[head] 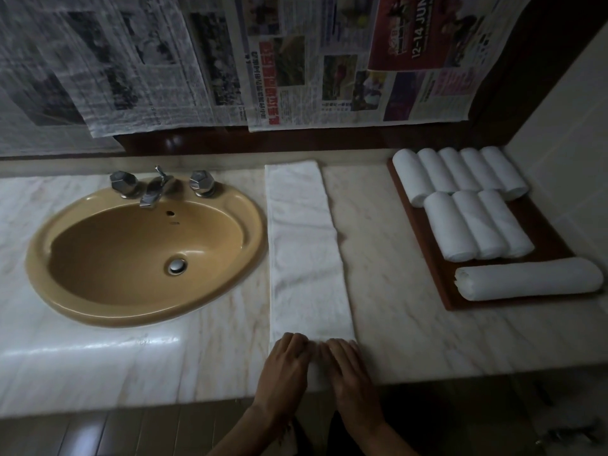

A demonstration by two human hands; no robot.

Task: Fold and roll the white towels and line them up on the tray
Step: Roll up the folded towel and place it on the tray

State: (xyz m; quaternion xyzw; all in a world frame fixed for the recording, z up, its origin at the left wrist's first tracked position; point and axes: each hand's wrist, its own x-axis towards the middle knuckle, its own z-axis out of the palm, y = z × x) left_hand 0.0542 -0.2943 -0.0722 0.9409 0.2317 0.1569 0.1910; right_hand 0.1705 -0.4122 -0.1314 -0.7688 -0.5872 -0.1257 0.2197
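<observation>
While newspaper sheets hang across the wall behind, a pale marble counter runs across the view. Set into its left part is an oval tan sink with a chrome tap and two chrome handles at its back rim. Nothing lies between the sink and the folded towel beside it.

At the right end of the counter sits a dark wooden tray. On it are nine white rolled towels: a back row of five lying side by side and touching, a second row of three just in front, and one longer roll laid crosswise along the tray's near edge.

Between sink and tray, a white towel lies flat on the counter, folded into a long narrow strip running from the back wall to the front edge, slightly wrinkled. At its near end, the left hand and right hand rest side by side, fingers curled over the towel's end, gripping it.
</observation>
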